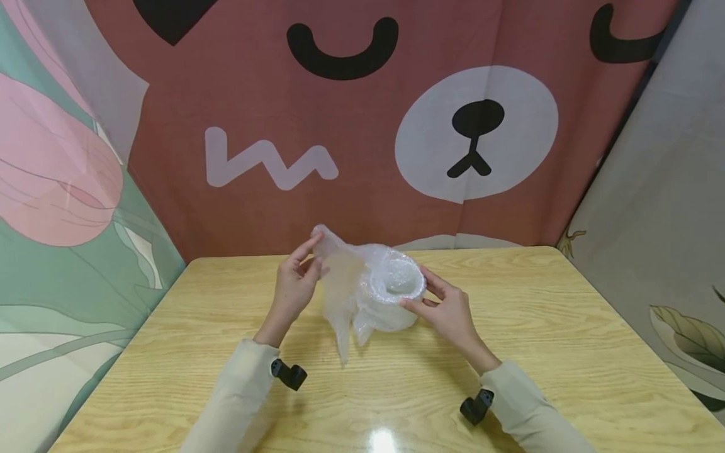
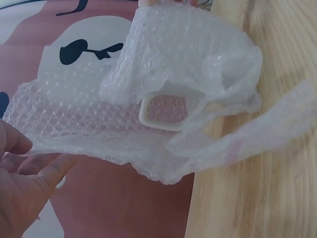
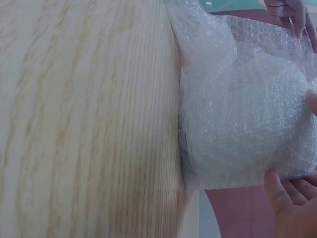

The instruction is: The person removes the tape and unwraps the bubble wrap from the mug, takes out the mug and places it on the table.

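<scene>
The left hand (image 1: 294,286) is raised just above the wooden table (image 1: 566,352), thumb & fingertips pinching the upper left edge of a sheet of bubble wrap (image 1: 345,283). The sheet hangs from that pinch, w/ 2 loose tails drooping toward the tabletop near the middle. In the left wrist view the same hand (image 2: 25,193) sits at the lower left, fingers loosely bent under the wrap's edge (image 2: 99,124).

The wrap is bundled around a white mug (image 1: 396,286), approx. centre of the table, toward the far side. Its handle (image 2: 171,110) shows through a gap in the wrap; the open rim faces up in the head view. Whether the mug's base rests on the table or is lifted is hard to tell.

The right hand (image 1: 447,311) holds the wrapped mug from the right, fingers curved round its side, thumb near the rim. Right wrist view: fingertips (image 3: 290,206) press the wrap (image 3: 242,109) against the mug.

Behind the table hangs a bear-face curtain (image 1: 476,132).
</scene>
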{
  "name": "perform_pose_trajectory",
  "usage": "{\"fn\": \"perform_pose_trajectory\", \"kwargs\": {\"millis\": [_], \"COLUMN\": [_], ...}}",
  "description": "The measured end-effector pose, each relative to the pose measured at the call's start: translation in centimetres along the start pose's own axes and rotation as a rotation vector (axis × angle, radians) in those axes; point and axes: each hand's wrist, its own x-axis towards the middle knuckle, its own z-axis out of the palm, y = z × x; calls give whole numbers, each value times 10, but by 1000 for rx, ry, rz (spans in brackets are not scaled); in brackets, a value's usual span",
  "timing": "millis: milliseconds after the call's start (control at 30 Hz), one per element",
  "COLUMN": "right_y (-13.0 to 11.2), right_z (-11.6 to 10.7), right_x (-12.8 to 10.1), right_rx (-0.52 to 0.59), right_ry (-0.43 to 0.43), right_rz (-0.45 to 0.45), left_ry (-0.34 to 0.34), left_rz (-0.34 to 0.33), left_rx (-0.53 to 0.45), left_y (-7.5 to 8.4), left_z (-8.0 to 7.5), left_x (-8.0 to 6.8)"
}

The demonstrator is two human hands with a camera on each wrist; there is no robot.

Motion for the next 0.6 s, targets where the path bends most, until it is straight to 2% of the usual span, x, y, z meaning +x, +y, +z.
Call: {"fn": "perform_pose_trajectory", "kwargs": {"millis": [133, 367, 600], "right_y": [0, -1, -1], "right_z": [-1, -1, -2], "right_x": [0, 1, 2], "right_rx": [-2, -11, -25], "right_ry": [-5, -13, -16], "right_rz": [2, 5, 13], "left_ry": [-13, -73, -134], "left_rz": [-42, -187, -246], "left_rx": [25, 58, 69], "left_y": [-4, -8, -14], "left_z": [-5, -14, -17], "left_x": [3, 7, 12]}}
